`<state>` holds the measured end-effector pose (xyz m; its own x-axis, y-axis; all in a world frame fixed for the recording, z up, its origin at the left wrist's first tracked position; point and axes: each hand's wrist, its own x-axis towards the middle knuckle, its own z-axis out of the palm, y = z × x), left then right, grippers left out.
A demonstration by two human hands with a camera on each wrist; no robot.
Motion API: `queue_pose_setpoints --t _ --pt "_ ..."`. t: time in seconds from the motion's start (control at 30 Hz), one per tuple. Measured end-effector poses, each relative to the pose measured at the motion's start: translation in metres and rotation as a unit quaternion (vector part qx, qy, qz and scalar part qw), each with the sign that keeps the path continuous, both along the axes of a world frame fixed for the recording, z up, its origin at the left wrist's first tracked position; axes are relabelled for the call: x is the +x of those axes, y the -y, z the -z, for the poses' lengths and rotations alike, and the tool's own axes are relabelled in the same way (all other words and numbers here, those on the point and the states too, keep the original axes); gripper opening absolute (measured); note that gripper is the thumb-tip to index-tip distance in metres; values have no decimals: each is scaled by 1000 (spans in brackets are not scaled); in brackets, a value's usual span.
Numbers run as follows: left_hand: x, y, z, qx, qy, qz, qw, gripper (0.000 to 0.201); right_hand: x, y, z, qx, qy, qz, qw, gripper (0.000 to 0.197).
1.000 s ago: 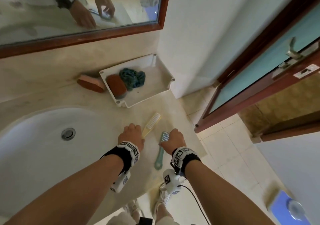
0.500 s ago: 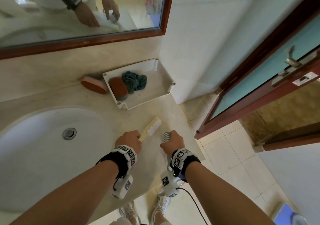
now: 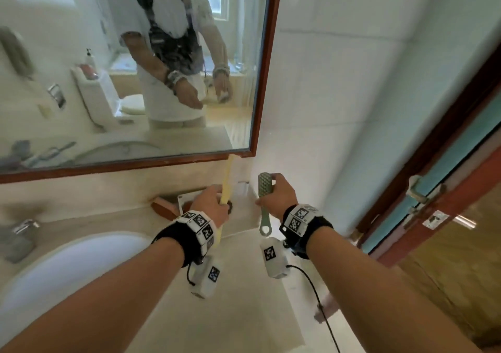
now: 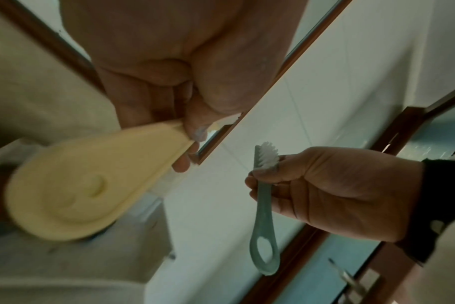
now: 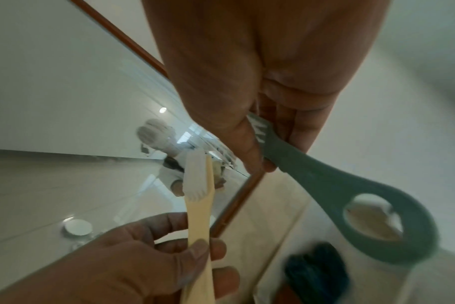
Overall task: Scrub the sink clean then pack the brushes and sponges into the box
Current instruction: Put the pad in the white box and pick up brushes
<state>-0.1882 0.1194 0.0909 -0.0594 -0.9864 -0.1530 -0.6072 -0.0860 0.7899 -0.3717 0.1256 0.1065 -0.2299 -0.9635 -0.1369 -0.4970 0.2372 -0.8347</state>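
A person's left hand (image 3: 210, 206) holds a yellow brush (image 3: 227, 179) upright above the bench (image 3: 238, 312), its fingers (image 5: 203, 253) curled round and pinching the handle, white bristles at the top near the lower corner of the wood-framed mirror (image 3: 267, 67). Just beside it, the right hand (image 3: 278, 192) grips a green brush (image 3: 263, 203) by the neck, fingers (image 4: 262, 179) pinching just under the bristled head, the looped end of the handle hanging down free. The two brushes are near each other but apart, both lifted clear of the bench.

Behind the left hand stands the white box (image 3: 250, 206), largely hidden; the right wrist view shows a dark blue-green scrubber (image 5: 317, 269) lying inside it. A brown-and-pink sponge (image 3: 162, 207) lies on the bench just left of the box, against the back wall. The white sink (image 3: 62, 268) sits at lower left, with a metal tap (image 3: 23, 228) behind it. A wood-framed door (image 3: 444, 190) with a metal handle stands at right. Both wrists wear black bands with tagged white camera units.
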Motion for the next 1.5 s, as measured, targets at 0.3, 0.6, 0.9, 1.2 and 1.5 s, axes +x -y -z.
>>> queue_pose_setpoints --t 0.3,0.6,0.9,1.2,1.5 --pt "-19 33 -95 -112 -77 -74 988 24 -7 35 -103 -119 -47 -48 991 38" --pt "-37 73 -103 -169 -12 -52 984 14 -13 60 -130 -134 -64 -8 989 17" --pt "-43 106 -32 -31 -13 -55 998 16 -36 95 -71 -33 -72 -23 997 25" --pt "-77 139 58 139 84 -128 978 14 -73 178 36 108 -36 -97 989 22" --pt "-94 154 133 266 88 -143 949 16 -62 228 125 239 -53 -178 953 11"
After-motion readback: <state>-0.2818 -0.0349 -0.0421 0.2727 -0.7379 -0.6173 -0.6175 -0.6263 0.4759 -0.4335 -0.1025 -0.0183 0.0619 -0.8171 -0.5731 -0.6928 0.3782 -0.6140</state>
